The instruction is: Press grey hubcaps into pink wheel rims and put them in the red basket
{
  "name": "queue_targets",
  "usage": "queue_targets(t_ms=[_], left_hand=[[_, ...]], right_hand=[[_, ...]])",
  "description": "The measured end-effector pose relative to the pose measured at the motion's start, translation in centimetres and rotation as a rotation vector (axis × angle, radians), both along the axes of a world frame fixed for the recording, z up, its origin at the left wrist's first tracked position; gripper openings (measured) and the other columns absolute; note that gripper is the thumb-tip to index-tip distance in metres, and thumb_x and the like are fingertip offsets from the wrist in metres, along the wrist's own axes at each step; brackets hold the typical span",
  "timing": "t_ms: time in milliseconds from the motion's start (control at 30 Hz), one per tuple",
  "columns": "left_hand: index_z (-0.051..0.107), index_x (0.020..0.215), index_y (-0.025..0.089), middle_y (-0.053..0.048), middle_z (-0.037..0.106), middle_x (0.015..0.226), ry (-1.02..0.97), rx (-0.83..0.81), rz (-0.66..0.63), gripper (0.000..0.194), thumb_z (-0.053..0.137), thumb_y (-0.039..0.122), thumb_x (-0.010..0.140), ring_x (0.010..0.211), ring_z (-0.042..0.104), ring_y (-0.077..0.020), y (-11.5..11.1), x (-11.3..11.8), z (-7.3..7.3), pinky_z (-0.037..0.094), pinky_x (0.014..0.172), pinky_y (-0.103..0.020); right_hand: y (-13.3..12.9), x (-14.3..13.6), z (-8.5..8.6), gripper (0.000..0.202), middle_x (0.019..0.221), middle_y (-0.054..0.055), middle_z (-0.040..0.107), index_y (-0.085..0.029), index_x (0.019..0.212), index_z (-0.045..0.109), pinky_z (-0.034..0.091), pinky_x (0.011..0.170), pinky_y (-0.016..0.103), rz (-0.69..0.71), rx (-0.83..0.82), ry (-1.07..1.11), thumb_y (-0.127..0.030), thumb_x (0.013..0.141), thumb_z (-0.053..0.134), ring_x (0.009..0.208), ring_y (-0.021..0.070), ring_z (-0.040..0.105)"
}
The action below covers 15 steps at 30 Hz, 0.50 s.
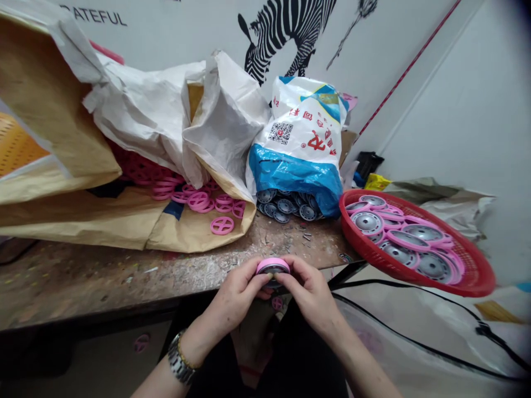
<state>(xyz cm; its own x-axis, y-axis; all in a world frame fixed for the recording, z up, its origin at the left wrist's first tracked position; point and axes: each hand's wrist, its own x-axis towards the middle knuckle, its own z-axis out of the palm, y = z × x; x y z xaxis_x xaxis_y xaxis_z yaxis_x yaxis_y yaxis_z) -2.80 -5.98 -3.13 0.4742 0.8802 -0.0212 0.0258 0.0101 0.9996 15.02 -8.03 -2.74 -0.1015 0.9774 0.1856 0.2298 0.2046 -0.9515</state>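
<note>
Between my two hands, at the table's front edge, is a small toy wheel made of a pink ring (274, 263) and a grey hub disc (272, 270). My left hand (236, 293) grips its left side, thumb pressed on the grey face. On the other side my right hand (311, 287) pinches it the same way, fingers curled behind. Loose pink spoked rings (222, 225) spill from a paper sack (174, 229) on the left. Grey hub discs (285, 206) lie in the mouth of a white and blue plastic bag (294, 160) straight ahead.
A red basket (468, 276) heaped with pink and grey wheels (421, 234) stands at the right. The worn wooden table (103, 287) ends just before my hands. A black strap (415, 286) runs below the basket. Pink rings (141, 342) lie on the floor.
</note>
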Motion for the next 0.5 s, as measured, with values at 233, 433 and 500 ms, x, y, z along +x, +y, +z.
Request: queue_targets(t_ms=[233,433,500], left_hand=[[0.067,0.098,0.018,-0.004,0.065,0.090,0.044,0.093,0.064,0.025,0.054,0.039,0.096,0.078,0.067,-0.0182,-0.7,0.8,-0.3,0.059,0.065,-0.025],[0.065,0.109,0.020,-0.004,0.066,0.095,0.064,0.015,0.024,0.025,0.053,0.037,0.095,0.073,0.068,-0.0177,-0.7,1.4,-0.2,0.059,0.062,-0.026],[0.061,0.121,0.022,-0.004,0.067,0.101,0.094,0.035,0.002,0.029,0.055,0.034,0.094,0.076,0.068,-0.0172,-0.7,1.3,-0.3,0.059,0.065,-0.026]], right_hand=[[-0.8,-0.2,-0.9,0.011,0.081,-0.001,0.066,-0.020,0.088,0.068,0.044,0.072,0.025,-0.101,0.037,0.010,-0.028,0.091,0.060,0.078,0.0152,0.059],[-0.5,-0.2,-2.0,0.017,0.077,-0.001,0.064,-0.019,0.087,0.068,0.044,0.070,0.026,-0.122,-0.092,0.170,-0.035,0.087,0.064,0.074,0.0153,0.056],[-0.4,-0.1,-2.0,0.019,0.079,0.000,0.066,-0.018,0.088,0.069,0.044,0.071,0.026,-0.133,-0.114,0.204,-0.036,0.085,0.065,0.076,0.0157,0.057]])
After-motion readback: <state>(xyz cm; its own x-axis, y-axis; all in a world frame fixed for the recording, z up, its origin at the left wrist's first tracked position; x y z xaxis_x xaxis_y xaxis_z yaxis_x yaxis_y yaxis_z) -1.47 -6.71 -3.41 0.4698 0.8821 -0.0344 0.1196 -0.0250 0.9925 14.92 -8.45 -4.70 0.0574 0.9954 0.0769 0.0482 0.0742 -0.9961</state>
